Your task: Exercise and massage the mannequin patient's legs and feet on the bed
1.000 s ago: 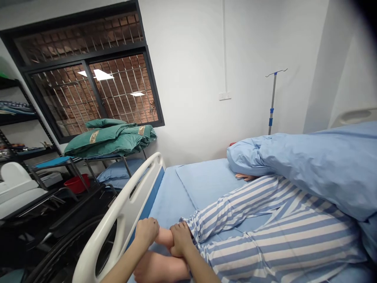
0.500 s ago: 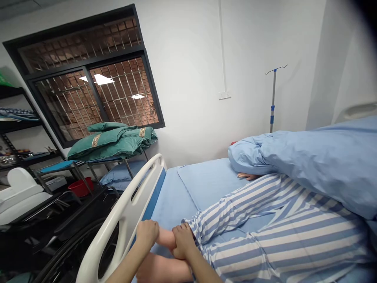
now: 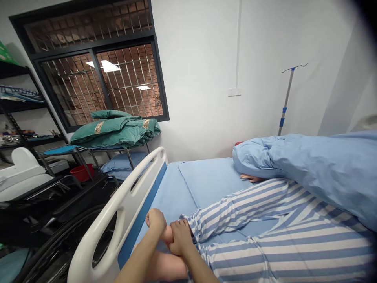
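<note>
On the blue bed sheet (image 3: pixel 206 181) lies a figure in blue-and-white striped trousers (image 3: pixel 250 200). My right hand (image 3: pixel 180 237) is wrapped around the bare ankle (image 3: pixel 167 235) of the far leg, just below the trouser cuff. At the foot end of that leg, my left hand (image 3: pixel 156 220) is closed with its wrist bent; it covers the foot, and its fingertips are hidden. Closer to me, the other bare lower leg (image 3: pixel 169 267) rests on the bed, partly behind my forearms. A blue quilt (image 3: pixel 309 157) covers the upper body, and the figure's hand (image 3: pixel 250 178) pokes out beneath it.
A white bed end board (image 3: pixel 123 200) stands left of my hands. Beyond it are a wheelchair wheel (image 3: pixel 59 243), a red basin (image 3: pixel 82 172) and folded green bedding (image 3: pixel 114 129) on a chair. A drip stand (image 3: pixel 285 102) rises behind the bed.
My left hand has moved slightly away from me and right at the foot, its wrist bending more. My right hand keeps its hold on the ankle. The view has shifted a little.
</note>
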Demonstrator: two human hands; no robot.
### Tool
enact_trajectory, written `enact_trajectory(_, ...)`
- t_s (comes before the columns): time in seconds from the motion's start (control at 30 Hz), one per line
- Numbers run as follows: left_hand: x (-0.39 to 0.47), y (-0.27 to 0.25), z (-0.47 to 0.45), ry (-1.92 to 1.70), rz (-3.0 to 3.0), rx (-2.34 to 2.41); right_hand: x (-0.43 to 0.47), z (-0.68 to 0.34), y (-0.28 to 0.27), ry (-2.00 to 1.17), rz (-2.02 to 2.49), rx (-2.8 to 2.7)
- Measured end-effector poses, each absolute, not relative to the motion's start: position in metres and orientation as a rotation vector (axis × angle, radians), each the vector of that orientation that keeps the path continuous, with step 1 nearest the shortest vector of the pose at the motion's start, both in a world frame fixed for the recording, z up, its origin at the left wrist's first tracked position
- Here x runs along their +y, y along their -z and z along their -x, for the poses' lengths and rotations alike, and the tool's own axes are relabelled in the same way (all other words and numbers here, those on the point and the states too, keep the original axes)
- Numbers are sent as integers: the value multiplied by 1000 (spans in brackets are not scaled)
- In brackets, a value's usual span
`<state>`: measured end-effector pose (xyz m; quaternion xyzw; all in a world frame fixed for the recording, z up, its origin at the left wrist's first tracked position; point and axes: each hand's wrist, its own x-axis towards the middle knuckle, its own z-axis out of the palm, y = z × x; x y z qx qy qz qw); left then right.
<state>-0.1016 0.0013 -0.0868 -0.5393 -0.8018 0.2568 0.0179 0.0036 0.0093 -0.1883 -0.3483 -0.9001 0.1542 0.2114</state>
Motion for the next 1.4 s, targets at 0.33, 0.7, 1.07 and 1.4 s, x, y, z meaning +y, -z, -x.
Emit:
enact_trajectory(0.33,-5,104,85,-649,1832,-2365,9,-3,190,-402,966,-2486)
enact_trajectory(0.7,-20,112,76,-557,1905,-2257,10,-4,185,-424,986,-2516)
enact_trajectory(1.07,-58,81,88,-393,1743,-2129,7,-6,183,-383,996,-2508)
enact_trajectory(1.4,-78,71,107,-347,1717,-2234,8,-6,185,-400,1008,-2491)
